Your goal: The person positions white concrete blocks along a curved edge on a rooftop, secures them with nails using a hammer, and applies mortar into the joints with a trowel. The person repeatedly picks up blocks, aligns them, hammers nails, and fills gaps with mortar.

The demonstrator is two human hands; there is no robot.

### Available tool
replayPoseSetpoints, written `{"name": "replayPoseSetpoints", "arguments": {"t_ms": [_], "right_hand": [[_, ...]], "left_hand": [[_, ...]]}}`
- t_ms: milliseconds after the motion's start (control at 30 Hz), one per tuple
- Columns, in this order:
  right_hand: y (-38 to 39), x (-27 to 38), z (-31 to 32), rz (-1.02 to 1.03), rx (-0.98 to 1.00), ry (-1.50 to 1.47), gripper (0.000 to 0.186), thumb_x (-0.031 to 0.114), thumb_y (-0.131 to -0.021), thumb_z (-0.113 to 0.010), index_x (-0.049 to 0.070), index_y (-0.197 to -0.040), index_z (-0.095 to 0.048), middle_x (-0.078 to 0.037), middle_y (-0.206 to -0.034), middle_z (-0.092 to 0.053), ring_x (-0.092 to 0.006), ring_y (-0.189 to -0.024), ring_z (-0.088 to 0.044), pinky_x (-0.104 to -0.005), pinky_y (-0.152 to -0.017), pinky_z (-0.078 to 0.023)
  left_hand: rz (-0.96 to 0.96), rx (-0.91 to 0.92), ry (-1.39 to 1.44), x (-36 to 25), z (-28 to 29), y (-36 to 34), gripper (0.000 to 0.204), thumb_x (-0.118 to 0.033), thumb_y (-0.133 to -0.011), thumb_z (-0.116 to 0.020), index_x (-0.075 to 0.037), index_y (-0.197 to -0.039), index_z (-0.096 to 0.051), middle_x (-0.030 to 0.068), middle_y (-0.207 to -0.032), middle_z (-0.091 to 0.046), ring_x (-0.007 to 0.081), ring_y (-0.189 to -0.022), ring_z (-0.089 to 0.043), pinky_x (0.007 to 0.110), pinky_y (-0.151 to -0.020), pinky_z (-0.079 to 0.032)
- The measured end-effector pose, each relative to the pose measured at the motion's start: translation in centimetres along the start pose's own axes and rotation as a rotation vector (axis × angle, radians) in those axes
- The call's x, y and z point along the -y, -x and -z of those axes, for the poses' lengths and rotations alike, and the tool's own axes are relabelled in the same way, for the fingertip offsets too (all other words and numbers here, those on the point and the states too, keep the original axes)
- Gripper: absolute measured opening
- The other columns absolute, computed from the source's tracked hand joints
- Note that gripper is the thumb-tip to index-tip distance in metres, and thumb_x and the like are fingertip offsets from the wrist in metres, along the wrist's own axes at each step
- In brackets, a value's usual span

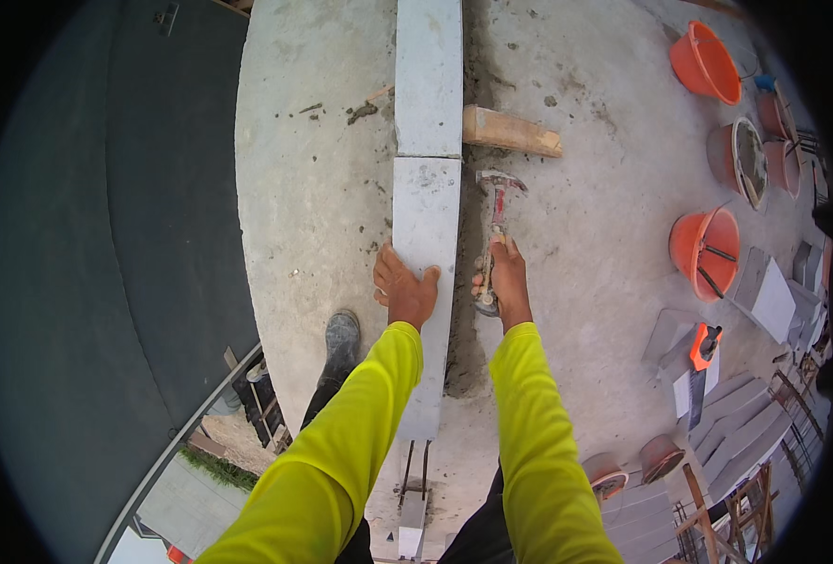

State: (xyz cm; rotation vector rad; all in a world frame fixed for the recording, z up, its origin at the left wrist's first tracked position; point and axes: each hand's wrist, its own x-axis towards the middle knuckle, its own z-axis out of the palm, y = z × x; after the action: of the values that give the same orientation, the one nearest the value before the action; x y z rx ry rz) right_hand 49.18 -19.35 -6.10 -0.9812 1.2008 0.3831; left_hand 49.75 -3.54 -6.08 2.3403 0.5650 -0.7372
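A row of long grey concrete blocks (426, 216) runs up the middle of a concrete slab (313, 207). My left hand (403, 287) lies flat on the near block, fingers spread over its left edge. My right hand (503, 273) grips the handle of a hammer (497, 202) with a red shaft; its metal head points away from me, just right of the block. Both forearms wear bright yellow sleeves. My left boot (341, 343) stands on the slab left of the block.
A short wooden piece (512, 132) lies right of the block row. Orange buckets (706, 252) and stacked grey tiles (745, 423) crowd the right side. The slab drops off at its curved left edge to dark ground (134, 235) below.
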Motion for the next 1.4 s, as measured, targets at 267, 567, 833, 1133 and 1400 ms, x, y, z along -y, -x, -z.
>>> {"name": "replayPoseSetpoints", "arguments": {"t_ms": [267,567,833,1133,1400], "right_hand": [[-4.3,-0.1,-1.1,-0.006,0.085,0.023,0.03,0.03,-0.103,-0.049,0.009,-0.123,-0.051,-0.006,-0.077,-0.055,-0.0155,-0.05,-0.054,-0.033,-0.042,-0.05],[-1.9,0.5,0.6,0.019,0.093,0.118,0.037,0.032,-0.103,-0.05,0.01,-0.133,-0.049,-0.005,-0.077,-0.055,-0.0147,-0.049,-0.055,-0.0317,-0.041,-0.05],[8.3,-4.4,5.5,0.031,0.022,0.039,0.039,0.03,-0.105,-0.047,0.012,-0.139,-0.045,-0.002,-0.072,-0.055,-0.0113,-0.049,-0.054,-0.0269,-0.041,-0.049],[13.1,-12.6,7.7,-0.044,0.058,0.019,0.045,0.027,-0.104,-0.048,0.009,-0.145,-0.04,-0.001,-0.073,-0.054,-0.0115,-0.049,-0.054,-0.0266,-0.042,-0.048],[14.2,-16.3,11.6,-0.069,0.03,-0.026,0.042,0.03,-0.103,-0.051,0.01,-0.14,-0.043,0.0,-0.073,-0.054,-0.0103,-0.047,-0.054,-0.0268,-0.041,-0.047]], "left_hand": [[-0.026,-0.029,-0.005,0.7,-0.6,-0.4,0.095,-0.025,-0.079,-0.073,-0.008,-0.153,-0.016,0.0194,-0.156,-0.02,0.0397,-0.146,-0.015,0.068,-0.111,-0.013],[-0.071,-0.057,-0.07,1.1,-0.5,-0.3,0.094,-0.032,-0.08,-0.073,-0.004,-0.153,-0.02,0.0265,-0.151,-0.029,0.045,-0.14,-0.026,0.06,-0.112,-0.024],[-0.003,0.029,-0.033,0.7,0.0,-0.3,0.097,-0.032,-0.081,-0.073,-0.004,-0.154,-0.015,0.0221,-0.156,-0.021,0.0414,-0.146,-0.016,0.066,-0.113,-0.015],[-0.016,0.011,-0.039,0.9,-0.3,-0.8,0.099,-0.036,-0.083,-0.073,-0.003,-0.154,-0.014,0.0223,-0.158,-0.02,0.0415,-0.145,-0.02,0.064,-0.113,-0.02],[-0.016,-0.004,-0.044,1.2,-0.6,-1.7,0.103,-0.038,-0.079,-0.075,-0.003,-0.154,-0.015,0.0219,-0.156,-0.025,0.0414,-0.143,-0.025,0.059,-0.115,-0.024]]}}
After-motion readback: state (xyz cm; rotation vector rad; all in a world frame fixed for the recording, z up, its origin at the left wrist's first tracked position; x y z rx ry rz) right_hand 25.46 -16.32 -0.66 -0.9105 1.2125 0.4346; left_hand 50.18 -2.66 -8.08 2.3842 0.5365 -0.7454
